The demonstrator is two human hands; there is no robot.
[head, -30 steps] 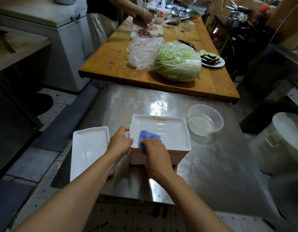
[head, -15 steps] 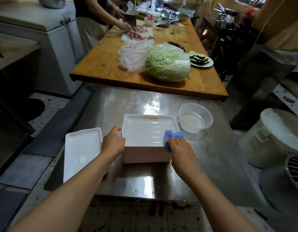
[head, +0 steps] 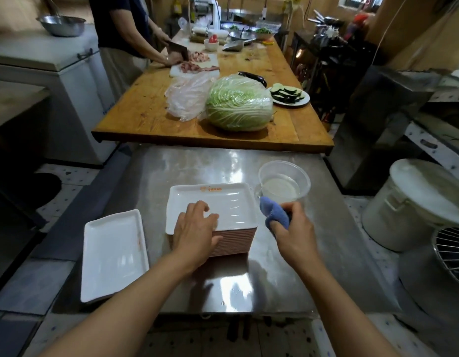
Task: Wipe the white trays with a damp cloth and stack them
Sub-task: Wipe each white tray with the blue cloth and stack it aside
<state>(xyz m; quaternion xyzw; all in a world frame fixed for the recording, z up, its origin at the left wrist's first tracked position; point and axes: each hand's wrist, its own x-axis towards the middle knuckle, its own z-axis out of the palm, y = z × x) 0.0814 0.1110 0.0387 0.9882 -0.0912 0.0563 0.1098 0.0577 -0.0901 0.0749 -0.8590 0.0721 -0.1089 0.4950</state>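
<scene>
A tall stack of white trays point(head: 231, 202) stands in the middle of the steel table point(head: 187, 163). My left hand point(head: 196, 231) grips the near left corner of the top tray, fingers on its surface and thumb against the stack's side. My right hand point(head: 294, 231) holds a bunched blue cloth point(head: 273, 211) just off the stack's right edge, beside the water bowl. A single white tray point(head: 112, 253) lies flat at the table's left edge.
A clear plastic bowl of water point(head: 285, 185) sits right of the stack. Beyond lies a wooden table point(head: 151, 114) with a wrapped cabbage point(head: 238, 104), a plastic bag and a plate of sliced aubergine point(head: 290, 96); a person point(head: 127, 32) chops meat there. A white lidded bucket point(head: 413, 202) stands at right.
My right hand has carried the cloth off the top tray to the right, toward the water bowl. My left hand has shifted from the stack's side onto the top tray's corner.
</scene>
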